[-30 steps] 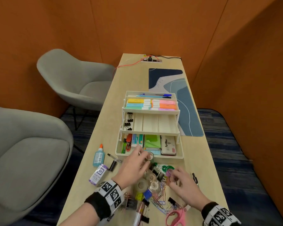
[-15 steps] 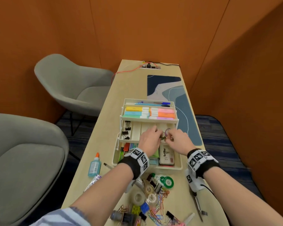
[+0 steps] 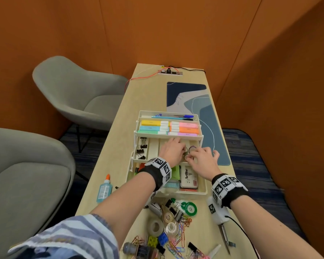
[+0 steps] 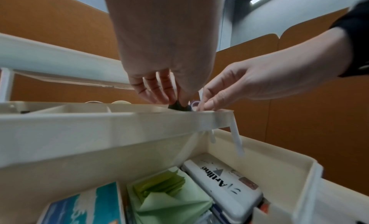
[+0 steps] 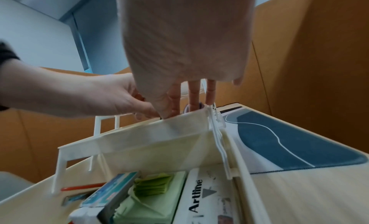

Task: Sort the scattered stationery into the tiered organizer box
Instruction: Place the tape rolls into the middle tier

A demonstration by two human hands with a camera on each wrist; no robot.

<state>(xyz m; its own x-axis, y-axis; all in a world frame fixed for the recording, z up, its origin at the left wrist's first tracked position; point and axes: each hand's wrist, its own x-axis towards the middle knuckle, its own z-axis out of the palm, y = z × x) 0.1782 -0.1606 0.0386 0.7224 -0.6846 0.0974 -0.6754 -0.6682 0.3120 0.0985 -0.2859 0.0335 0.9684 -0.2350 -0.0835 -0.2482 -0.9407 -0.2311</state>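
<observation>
Evidently, small tape rolls [image 3: 189, 150] are pinched by both the left hand [image 3: 173, 151] and the right hand [image 3: 202, 158] at centre frame, apparently to be seated in the organizer box [image 3: 204, 191]'s middle tier.

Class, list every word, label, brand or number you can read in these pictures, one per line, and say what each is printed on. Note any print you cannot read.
"Artline": on the white case in the bottom tier of the organizer box.
Glue bottle label: too small to read.
Green tape dispenser print: too small to read.
Highlighters markings: too small to read.
Wristband squares: coded patterns, no words.
</observation>
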